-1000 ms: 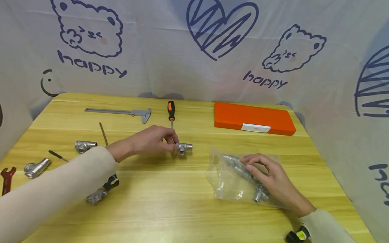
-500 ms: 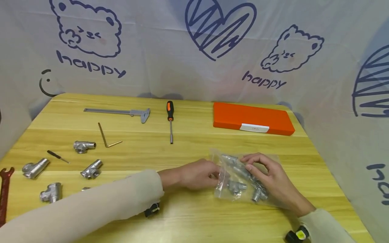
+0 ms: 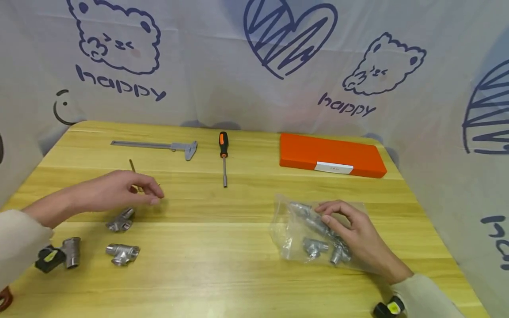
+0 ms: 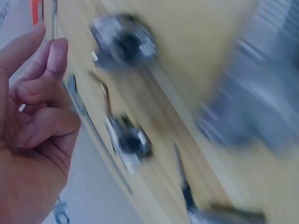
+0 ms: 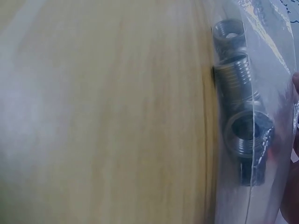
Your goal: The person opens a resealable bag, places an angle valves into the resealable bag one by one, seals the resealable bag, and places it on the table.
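Two hands over the bench (image 3: 238, 274). Near right: right hand (image 3: 350, 234) rests on plastic bag (image 3: 294, 229) of pipe fittings, fingers bent on top. Left: left hand (image 3: 115, 190) hovers, fingers loosely curled, holding nothing, above loose pipe fitting (image 3: 119, 221). Far: screwdriver (image 3: 224, 154), orange case (image 3: 332, 154).

I see my left hand (image 3: 119, 190) hovering palm-down, fingers loosely curled and holding nothing; my right hand (image 3: 351, 234) lies flat, fingers gently bent, forearm angled inward.
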